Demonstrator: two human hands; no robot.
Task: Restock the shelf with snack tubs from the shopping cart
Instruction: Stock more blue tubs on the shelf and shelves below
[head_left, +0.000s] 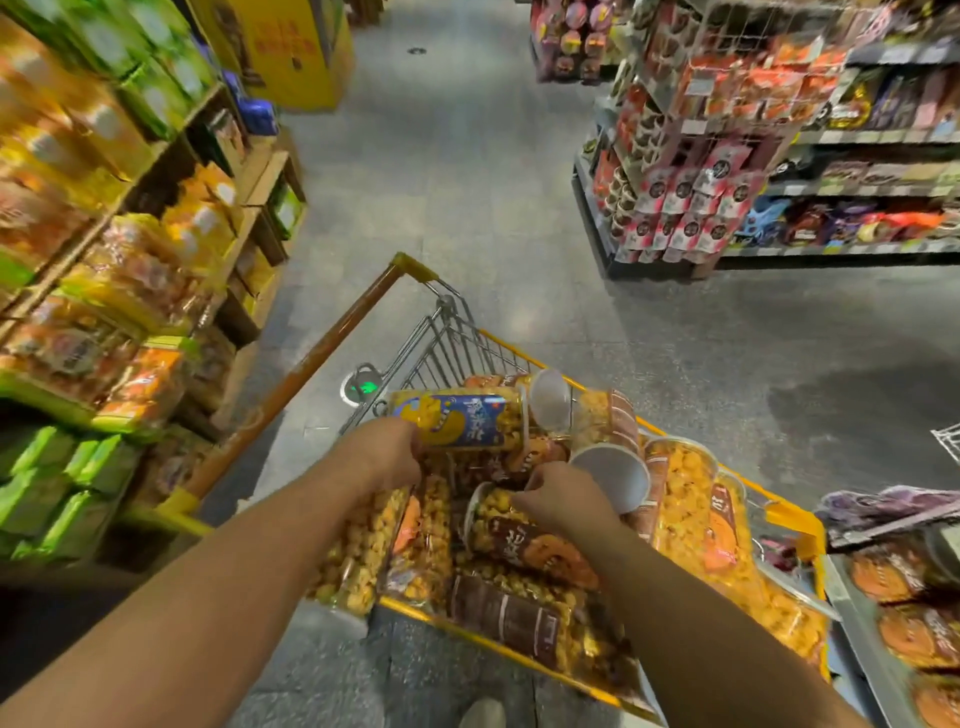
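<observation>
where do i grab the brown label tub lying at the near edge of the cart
Grip the brown-label tub round its middle, across the label, coming down from above. It lies on its side on top of the pile, so its curved wall faces up and is free, while its ends look hemmed in by other tubs and the cart rim.
</observation>
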